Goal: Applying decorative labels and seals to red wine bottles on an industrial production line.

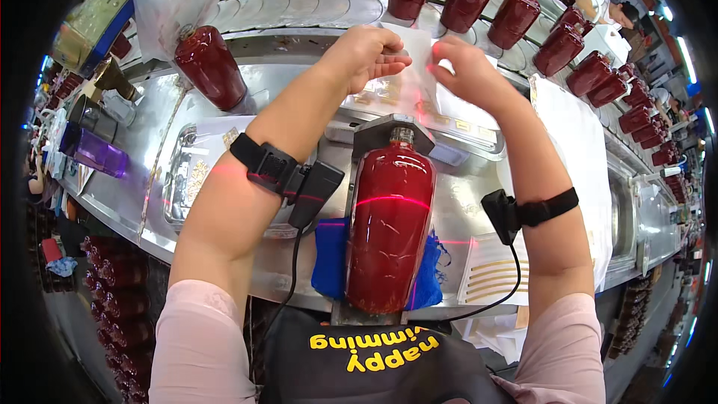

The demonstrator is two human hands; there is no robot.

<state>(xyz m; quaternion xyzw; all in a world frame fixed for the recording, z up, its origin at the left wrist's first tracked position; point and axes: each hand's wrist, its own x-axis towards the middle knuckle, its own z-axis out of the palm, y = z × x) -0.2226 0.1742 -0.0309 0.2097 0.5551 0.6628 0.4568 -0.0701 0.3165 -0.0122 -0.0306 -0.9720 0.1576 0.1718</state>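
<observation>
My left hand (pixel 366 60) and my right hand (pixel 471 75) are raised over the far side of the work table. Between them hangs a thin translucent white sheet (pixel 417 45), its left edge at my left fingers and its right edge at my right fingertips. Both hands look closed on it, though the exact grip is partly hidden. Nearer my body a glossy dark red bottle (pixel 390 232) lies tilted, neck away from me, against a metal holder (pixel 366 135). Blue cloth (pixel 327 258) is under it. A red laser line crosses the bottle.
Another red bottle (pixel 209 67) stands left of my left forearm. A tray (pixel 179 209) with small gold pieces lies at left. Gold strips on a backing sheet (pixel 497 273) are at right. Several red bottles line the conveyor (pixel 299 11) behind. Cables hang from both forearm straps.
</observation>
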